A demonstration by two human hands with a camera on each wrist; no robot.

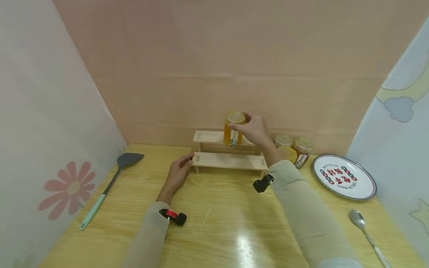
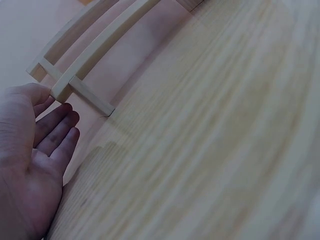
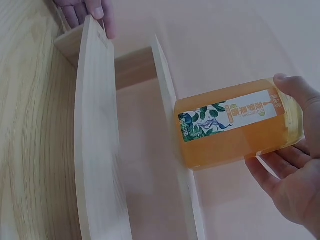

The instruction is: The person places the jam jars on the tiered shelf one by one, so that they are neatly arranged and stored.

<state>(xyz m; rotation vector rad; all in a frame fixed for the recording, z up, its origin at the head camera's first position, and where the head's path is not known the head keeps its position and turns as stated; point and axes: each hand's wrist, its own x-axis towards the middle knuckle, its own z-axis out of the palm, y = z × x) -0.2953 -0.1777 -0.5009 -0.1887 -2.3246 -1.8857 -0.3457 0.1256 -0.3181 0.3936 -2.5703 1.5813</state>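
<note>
A jar of orange honey or jam with a yellowish lid is in my right hand, upright at the upper step of a two-tier wooden rack. In the right wrist view, thumb and fingers grip the jar round its lid end, and its base is right at the upper board's edge. My left hand holds the left end of the lower step. Its thumb lies at the board end in the left wrist view, the lower fingers loosely bent below.
Several more jars stand right of the rack, partly behind my right forearm. A white oval plate with red lettering lies farther right, a metal spoon in front of it. A spatula with a mint handle lies at left. A backdrop rises behind the rack.
</note>
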